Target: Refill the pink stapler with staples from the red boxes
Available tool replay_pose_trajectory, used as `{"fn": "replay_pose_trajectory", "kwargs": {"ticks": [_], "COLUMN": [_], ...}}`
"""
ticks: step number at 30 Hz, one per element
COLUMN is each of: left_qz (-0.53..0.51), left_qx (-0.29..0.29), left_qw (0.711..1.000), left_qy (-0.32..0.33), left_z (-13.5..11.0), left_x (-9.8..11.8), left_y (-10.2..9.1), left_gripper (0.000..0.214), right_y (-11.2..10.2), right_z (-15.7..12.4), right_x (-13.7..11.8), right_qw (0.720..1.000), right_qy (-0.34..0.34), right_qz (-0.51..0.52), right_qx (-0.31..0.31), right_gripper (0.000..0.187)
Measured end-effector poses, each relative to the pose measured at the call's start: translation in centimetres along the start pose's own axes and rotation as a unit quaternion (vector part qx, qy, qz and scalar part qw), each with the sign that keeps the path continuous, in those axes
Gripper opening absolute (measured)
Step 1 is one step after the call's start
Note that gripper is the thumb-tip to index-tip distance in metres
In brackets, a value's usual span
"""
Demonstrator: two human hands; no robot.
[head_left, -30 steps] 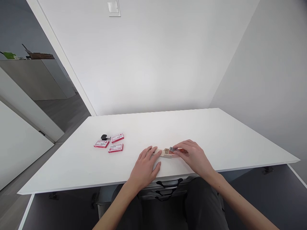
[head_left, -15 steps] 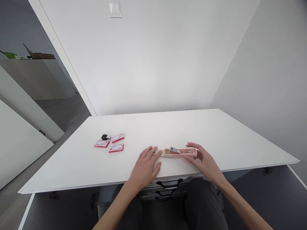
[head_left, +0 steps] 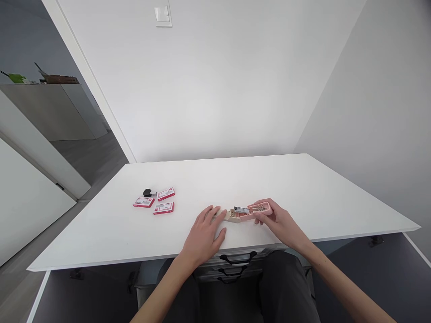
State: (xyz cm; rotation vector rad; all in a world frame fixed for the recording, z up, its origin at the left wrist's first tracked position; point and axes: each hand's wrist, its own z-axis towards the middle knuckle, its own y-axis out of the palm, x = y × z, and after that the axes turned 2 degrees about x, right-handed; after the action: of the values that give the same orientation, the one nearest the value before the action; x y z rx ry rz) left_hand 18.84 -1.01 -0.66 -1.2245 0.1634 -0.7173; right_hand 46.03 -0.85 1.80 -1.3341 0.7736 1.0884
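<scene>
A pink and cream stapler (head_left: 243, 216) lies folded wide open near the table's front edge, with its metal parts facing up. My left hand (head_left: 204, 234) rests over the cream base end, its fingers pressing on it and its thumb apart on the table side. The far tip of the base is hidden under those fingers. At the other end, my right hand (head_left: 282, 225) grips the pink upper arm between thumb and fingers, and that end is tilted up a little. The small metal magazine sticks up near the hinge.
Left on the white table (head_left: 202, 179) lie three red-and-white boxes: one box (head_left: 143, 202), another (head_left: 165, 194) and a third (head_left: 163, 208). A small black object (head_left: 147, 193) sits behind them. Drawer handles (head_left: 238, 257) show below the table edge.
My right hand has closed more around the pink arm and raised its end, bringing it slightly left. The metal magazine now lies at a lower angle. My left hand stays where it was.
</scene>
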Motion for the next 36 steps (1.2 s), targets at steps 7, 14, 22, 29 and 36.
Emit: {"fn": "replay_pose_trajectory", "kwargs": {"ticks": [7,14,22,29,36], "left_qz": [-0.007,-0.006,-0.078,-0.136,-0.217], "left_qx": [-0.006,-0.005,0.003,0.053,0.064], "left_qw": [1.000,1.000,0.995,0.983,0.965], "left_qy": [-0.016,-0.014,-0.054,-0.112,-0.136], "left_z": [-0.1,-0.3,-0.1,1.1,2.7], "left_x": [-0.2,-0.1,-0.8,-0.6,-0.5], "left_y": [0.3,0.2,0.2,0.5,0.5], "left_gripper": [0.059,0.053,0.052,0.035,0.026], "right_y": [0.0,0.3,0.8,1.1,1.5], "right_z": [1.4,2.3,2.9,3.1,3.4], "right_x": [-3.3,-5.7,-6.7,-7.3,-7.6], "right_qw": [0.994,0.987,0.980,0.976,0.972], "right_qy": [-0.015,-0.010,-0.013,-0.011,-0.032], "right_qz": [-0.094,-0.139,-0.167,-0.181,-0.185], "right_qx": [-0.047,-0.085,-0.109,-0.124,-0.143], "right_gripper": [0.024,0.022,0.023,0.022,0.018]}}
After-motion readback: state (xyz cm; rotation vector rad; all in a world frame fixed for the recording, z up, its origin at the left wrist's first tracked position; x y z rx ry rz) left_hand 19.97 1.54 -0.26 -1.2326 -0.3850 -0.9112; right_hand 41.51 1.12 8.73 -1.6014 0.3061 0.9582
